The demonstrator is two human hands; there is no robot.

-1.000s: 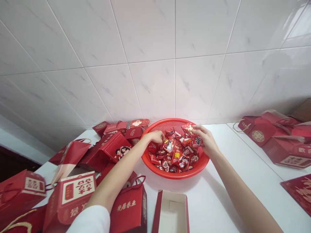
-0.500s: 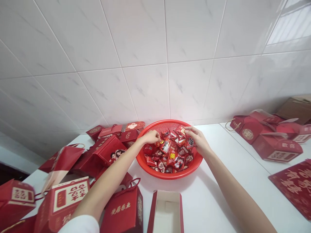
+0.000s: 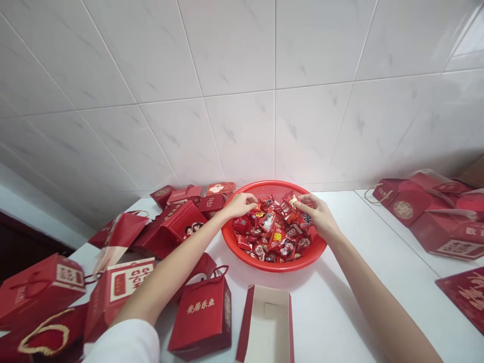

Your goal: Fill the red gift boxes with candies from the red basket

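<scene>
A round red plastic basket (image 3: 274, 268) stands near the wall with many red-wrapped sweets (image 3: 277, 237) in it. My left hand (image 3: 242, 204) is over the basket's left side, its fingers bent close together near the sweets; what they hold, if anything, is too small to tell. At the right side of the basket my right hand (image 3: 316, 213) has its fingers and thumb on a red and gold packet (image 3: 293, 202). An open box (image 3: 267, 322), red outside and cream inside, lies in front of the basket.
Many red gift boxes crowd the left, among them an upright one (image 3: 201, 315) with a cord handle. More red boxes (image 3: 448, 229) stand at the right, near a flat red sheet (image 3: 466, 295). A tiled wall (image 3: 242, 136) rises behind.
The whole view has shifted, so the basket and boxes sit further right in the picture, except that both hands remain over the basket. My left hand's fingers reach slightly more over the sweets.
</scene>
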